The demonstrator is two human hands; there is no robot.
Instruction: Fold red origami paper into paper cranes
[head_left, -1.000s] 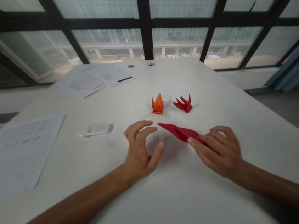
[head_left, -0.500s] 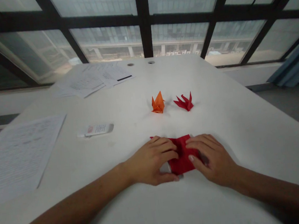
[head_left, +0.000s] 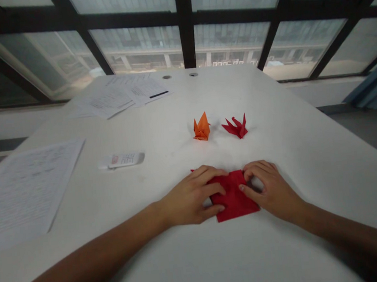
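A folded sheet of red paper (head_left: 235, 196) lies on the white table in front of me. My left hand (head_left: 197, 196) rests over its left part, fingers spread and slightly bent, fingertips and thumb touching the paper. A small red tip shows beyond that hand; what lies under the palm is hidden. With curled fingers and thumb close together, my right hand (head_left: 267, 188) pinches the paper's upper right edge. Farther off stand an orange folded paper crane (head_left: 201, 128) and a red folded paper crane (head_left: 237, 127), side by side.
To the left lies a small white packet or tube (head_left: 125, 160) with printing on it. A printed sheet (head_left: 28, 189) lies at the left edge, and several more papers (head_left: 116, 97) overlap at the far left. Windows stand behind the table (head_left: 195, 266).
My right hand's fingers have drawn back from the middle of the red paper to its upper right edge and curled, leaving more paper visible. The view has shifted slightly.
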